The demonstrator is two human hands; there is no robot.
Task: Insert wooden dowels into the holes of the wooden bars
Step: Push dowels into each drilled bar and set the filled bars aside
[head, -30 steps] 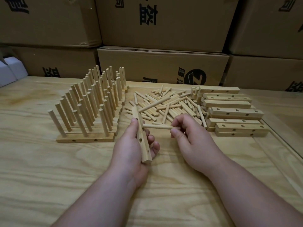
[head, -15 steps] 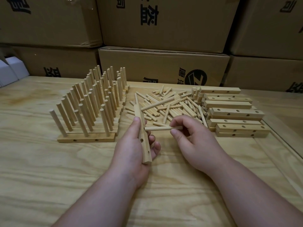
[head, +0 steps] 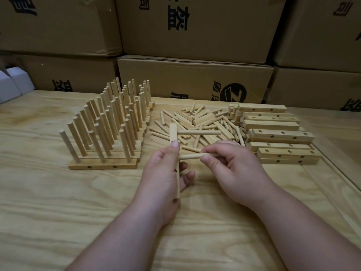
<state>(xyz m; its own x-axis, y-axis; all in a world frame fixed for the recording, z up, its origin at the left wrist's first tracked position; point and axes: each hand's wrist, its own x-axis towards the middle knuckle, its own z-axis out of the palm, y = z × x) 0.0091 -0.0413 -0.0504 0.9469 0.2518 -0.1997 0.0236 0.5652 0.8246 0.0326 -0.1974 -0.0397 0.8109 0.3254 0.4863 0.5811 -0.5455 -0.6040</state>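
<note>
Nearest, the left hand (head: 163,171) grips a wooden bar (head: 174,145) held lengthwise away from the person, now turned more edge-on than a second ago. The right hand (head: 232,169) pinches a dowel (head: 192,156), its tip now touching the bar's side; another dowel (head: 199,132) already sticks out higher up. Beyond lie loose dowels (head: 201,122), finished bars (head: 109,122) on the left and stacked empty bars (head: 277,133) on the table (head: 58,212).
</note>
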